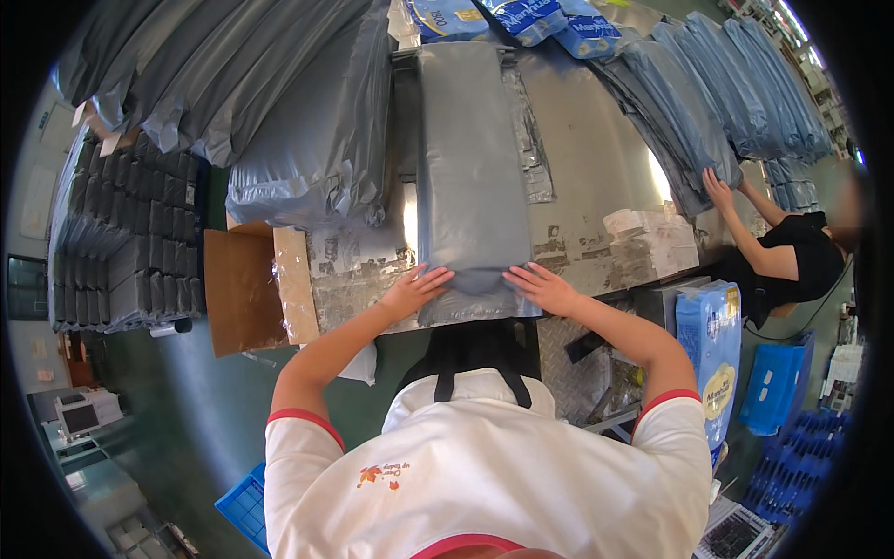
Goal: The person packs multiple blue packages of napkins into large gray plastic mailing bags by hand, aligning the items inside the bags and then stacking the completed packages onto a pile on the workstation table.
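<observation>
A long grey plastic mailing bag (475,168) lies lengthwise before me on the metal table, its near end loose and creased at the table's front edge. My left hand (416,291) rests on the bag's near left corner, fingers stretched out. On the near right corner lies my right hand (543,287), its fingers also extended and flat. Between the two hands the plastic bulges in a small fold. Flattened grey bags (527,140) stick out along the right side of the bag under my hands.
Filled grey bags (307,121) are piled at the left, above an open cardboard box (247,289). More bags (684,102) line the right side, where a co-worker's hand (718,189) touches one. White labels (652,238) sit on the metal table (587,140). Blue packages (521,17) stand at the back.
</observation>
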A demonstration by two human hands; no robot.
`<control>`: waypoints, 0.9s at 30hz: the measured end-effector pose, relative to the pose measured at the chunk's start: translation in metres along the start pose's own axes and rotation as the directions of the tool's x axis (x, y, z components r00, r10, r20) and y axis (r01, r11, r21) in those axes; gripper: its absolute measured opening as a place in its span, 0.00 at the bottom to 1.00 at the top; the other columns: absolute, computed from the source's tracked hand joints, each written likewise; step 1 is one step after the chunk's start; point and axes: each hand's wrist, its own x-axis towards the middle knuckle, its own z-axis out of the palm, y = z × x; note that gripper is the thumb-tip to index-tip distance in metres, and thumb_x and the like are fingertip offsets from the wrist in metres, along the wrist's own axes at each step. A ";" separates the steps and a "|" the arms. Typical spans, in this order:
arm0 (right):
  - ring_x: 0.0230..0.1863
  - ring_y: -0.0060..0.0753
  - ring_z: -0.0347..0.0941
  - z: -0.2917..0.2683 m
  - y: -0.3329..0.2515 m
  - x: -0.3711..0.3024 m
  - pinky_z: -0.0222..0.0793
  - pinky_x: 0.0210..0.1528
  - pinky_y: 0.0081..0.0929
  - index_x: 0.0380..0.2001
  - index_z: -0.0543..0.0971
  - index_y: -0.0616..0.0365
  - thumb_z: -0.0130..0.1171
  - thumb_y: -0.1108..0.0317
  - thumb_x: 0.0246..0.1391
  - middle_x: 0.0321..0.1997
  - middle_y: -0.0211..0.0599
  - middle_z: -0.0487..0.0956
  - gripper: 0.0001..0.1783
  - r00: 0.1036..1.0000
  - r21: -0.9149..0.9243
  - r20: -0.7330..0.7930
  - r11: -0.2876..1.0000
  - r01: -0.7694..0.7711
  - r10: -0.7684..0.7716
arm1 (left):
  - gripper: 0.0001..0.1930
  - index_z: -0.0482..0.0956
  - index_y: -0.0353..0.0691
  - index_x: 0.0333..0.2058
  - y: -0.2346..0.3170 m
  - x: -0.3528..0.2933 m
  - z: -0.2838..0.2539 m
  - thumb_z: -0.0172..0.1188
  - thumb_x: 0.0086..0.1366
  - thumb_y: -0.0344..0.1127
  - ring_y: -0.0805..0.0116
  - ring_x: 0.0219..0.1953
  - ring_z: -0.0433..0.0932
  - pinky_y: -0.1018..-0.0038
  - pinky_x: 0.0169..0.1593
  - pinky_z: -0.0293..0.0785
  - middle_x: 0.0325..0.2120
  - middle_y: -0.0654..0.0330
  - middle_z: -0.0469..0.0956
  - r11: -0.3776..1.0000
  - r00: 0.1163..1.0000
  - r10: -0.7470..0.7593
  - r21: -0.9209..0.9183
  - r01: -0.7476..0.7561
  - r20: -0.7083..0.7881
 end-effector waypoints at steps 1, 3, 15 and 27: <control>0.60 0.29 0.50 0.001 0.003 -0.005 0.39 0.62 0.33 0.39 0.74 0.51 0.49 0.67 0.39 0.56 0.30 0.61 0.18 0.998 0.054 0.059 0.998 -0.042 0.039 | 0.24 0.62 0.54 0.51 0.000 0.001 0.002 0.45 0.52 0.36 0.67 0.62 0.40 0.61 0.61 0.33 0.59 0.65 0.44 1.000 0.999 -0.003 -0.018 0.004 0.048; 0.57 0.29 0.55 0.000 0.003 -0.018 0.42 0.61 0.32 0.35 0.75 0.53 0.50 0.67 0.39 0.52 0.32 0.66 0.15 0.978 0.168 0.180 0.977 -0.132 0.101 | 0.22 0.64 0.51 0.50 -0.003 -0.009 -0.005 0.43 0.53 0.37 0.69 0.62 0.39 0.62 0.61 0.32 0.59 0.66 0.43 0.998 0.988 -0.006 -0.061 0.015 0.155; 0.18 0.16 0.59 0.047 0.042 0.009 0.56 0.25 0.17 0.14 0.71 0.60 0.48 0.65 0.52 0.14 0.20 0.65 0.16 0.366 0.759 0.648 -0.605 -0.240 0.668 | 0.15 0.71 0.33 0.34 -0.037 0.012 0.036 0.44 0.60 0.41 0.69 0.33 0.68 0.75 0.39 0.61 0.26 0.58 0.72 -0.523 0.544 -0.424 -0.686 0.506 0.724; 0.57 0.30 0.51 0.070 0.077 0.072 0.47 0.57 0.27 0.55 0.55 0.55 0.39 0.45 0.53 0.56 0.39 0.57 0.32 0.421 0.639 0.650 -0.755 0.148 0.632 | 0.33 0.49 0.42 0.56 -0.056 0.103 -0.008 0.44 0.58 0.55 0.64 0.51 0.61 0.70 0.53 0.58 0.48 0.57 0.62 -0.972 0.545 -0.230 -0.162 -0.171 0.806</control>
